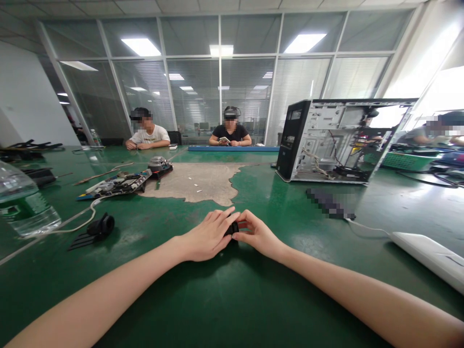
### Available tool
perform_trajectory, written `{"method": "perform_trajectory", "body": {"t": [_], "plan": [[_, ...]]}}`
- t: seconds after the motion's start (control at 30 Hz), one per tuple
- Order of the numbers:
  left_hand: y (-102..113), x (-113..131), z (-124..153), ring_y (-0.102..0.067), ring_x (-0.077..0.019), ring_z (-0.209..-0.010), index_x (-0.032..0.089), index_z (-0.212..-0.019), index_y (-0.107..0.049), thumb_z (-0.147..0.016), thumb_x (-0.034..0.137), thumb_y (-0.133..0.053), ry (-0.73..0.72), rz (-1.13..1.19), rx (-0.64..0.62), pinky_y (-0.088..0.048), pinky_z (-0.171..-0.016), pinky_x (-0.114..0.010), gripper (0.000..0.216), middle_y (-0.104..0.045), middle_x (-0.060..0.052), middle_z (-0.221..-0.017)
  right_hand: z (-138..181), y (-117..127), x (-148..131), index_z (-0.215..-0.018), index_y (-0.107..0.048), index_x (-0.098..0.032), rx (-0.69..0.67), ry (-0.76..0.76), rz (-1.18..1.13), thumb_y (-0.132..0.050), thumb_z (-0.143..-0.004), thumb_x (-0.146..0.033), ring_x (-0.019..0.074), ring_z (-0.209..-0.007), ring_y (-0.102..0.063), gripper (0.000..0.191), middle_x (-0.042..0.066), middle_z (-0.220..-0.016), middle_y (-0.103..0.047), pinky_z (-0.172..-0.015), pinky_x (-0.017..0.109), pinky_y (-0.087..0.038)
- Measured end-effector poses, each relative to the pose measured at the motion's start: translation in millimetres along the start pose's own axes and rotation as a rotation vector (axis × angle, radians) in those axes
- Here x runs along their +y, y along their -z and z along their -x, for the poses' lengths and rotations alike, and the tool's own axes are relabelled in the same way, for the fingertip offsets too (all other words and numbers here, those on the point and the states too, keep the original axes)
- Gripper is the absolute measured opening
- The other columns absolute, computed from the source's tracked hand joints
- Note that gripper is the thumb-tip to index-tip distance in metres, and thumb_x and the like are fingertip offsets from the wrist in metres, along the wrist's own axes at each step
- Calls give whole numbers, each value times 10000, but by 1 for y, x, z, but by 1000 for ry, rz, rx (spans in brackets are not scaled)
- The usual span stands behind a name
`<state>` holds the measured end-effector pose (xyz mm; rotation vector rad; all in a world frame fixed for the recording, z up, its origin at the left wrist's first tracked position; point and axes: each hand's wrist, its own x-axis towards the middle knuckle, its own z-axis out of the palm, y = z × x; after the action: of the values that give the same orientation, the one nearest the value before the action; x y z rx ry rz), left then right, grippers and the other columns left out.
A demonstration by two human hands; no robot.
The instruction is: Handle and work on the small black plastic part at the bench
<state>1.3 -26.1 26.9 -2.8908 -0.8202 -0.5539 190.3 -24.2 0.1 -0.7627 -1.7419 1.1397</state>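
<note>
A small black part (233, 227) is held between my two hands just above the green tabletop (232, 299), near the middle of the head view. My left hand (206, 236) lies over its left side, with the fingers reaching across and the thumb below. From the right, my right hand (260, 236) pinches it between thumb and fingers. Most of the part is covered by the fingers, so its kind does not show. Off to the left lies a black plastic piece (101, 226) with a round end and thin prongs, apart from my left hand.
An opened computer case (295, 140) stands at the back right. A pixelated dark object (329, 203) and a white cabled box (431, 258) lie right. Left are a water bottle (31, 203), a circuit board assembly (116, 186) and a cable. Two people sit across the table, another far right.
</note>
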Motion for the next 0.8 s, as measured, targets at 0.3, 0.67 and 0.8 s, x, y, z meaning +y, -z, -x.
{"method": "perform_trajectory", "body": {"t": [0.3, 0.67, 0.8], "plan": [[1, -8, -1, -428, -271, -1095, 178, -1316, -251, -809, 455, -499, 69, 8, 27, -365, -920, -431, 629, -448, -138, -1239, -1, 2, -3, -871, -500, -198, -9, -46, -23, -691, -667, -300, 162, -888, -573, 298, 15, -962, -552, -807, 337, -454], [-9, -8, -1, -449, -269, -1043, 150, -1290, -254, -872, 361, -415, 91, -74, 67, -354, -877, -429, 495, -448, -140, -1235, -4, 1, 1, -926, -525, -203, 20, -75, -76, -653, -701, -362, 151, -857, -573, 304, 14, -922, -595, -792, 323, -451], [-13, -8, 0, -457, -252, -1005, 148, -1242, -295, -870, 329, -430, 111, -35, 114, -353, -872, -422, 435, -467, -127, -1216, -4, 1, 0, -938, -518, -196, 15, -80, -83, -642, -715, -352, 144, -845, -569, 298, 18, -921, -591, -784, 315, -448]]}}
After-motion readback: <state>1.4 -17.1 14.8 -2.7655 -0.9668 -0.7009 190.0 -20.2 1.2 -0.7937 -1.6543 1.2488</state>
